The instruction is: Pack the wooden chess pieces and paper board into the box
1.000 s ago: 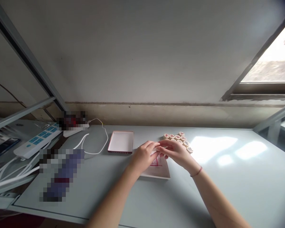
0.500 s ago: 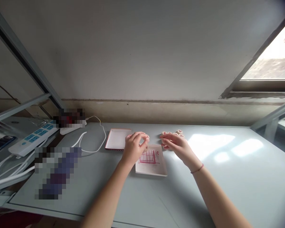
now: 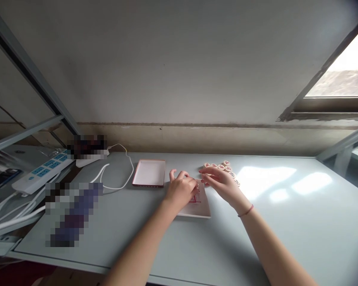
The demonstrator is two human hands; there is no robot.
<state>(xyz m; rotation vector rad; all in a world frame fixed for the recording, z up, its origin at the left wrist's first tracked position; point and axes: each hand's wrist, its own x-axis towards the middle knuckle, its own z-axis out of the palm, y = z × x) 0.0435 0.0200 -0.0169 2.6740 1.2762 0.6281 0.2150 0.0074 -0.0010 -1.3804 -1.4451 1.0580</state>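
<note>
My left hand (image 3: 182, 191) is over the pale shallow box half (image 3: 197, 211), which has a red grid drawn inside. Its fingers curl down into the box and hide what they hold, if anything. To the right, my right hand (image 3: 222, 183) hovers by the box's far right corner, fingers bent and thumb a little apart, with no piece visible between them. Just behind its knuckles lie several round wooden xiangqi pieces (image 3: 220, 167) with red characters, some partly covered by the hand. Left of my left hand rests the other box half (image 3: 150, 172), white inside with a dark red edge.
A white power strip (image 3: 41, 172) with blue sockets lies at the left, with white cables (image 3: 127, 180) running across the desk. A blurred-out object (image 3: 74, 216) is at the front left. Bright window glare (image 3: 265, 176) falls on the desk at right.
My left hand has moved right and down over the box; the pieces seen at its fingertips are now out of sight. My right hand has barely moved.
</note>
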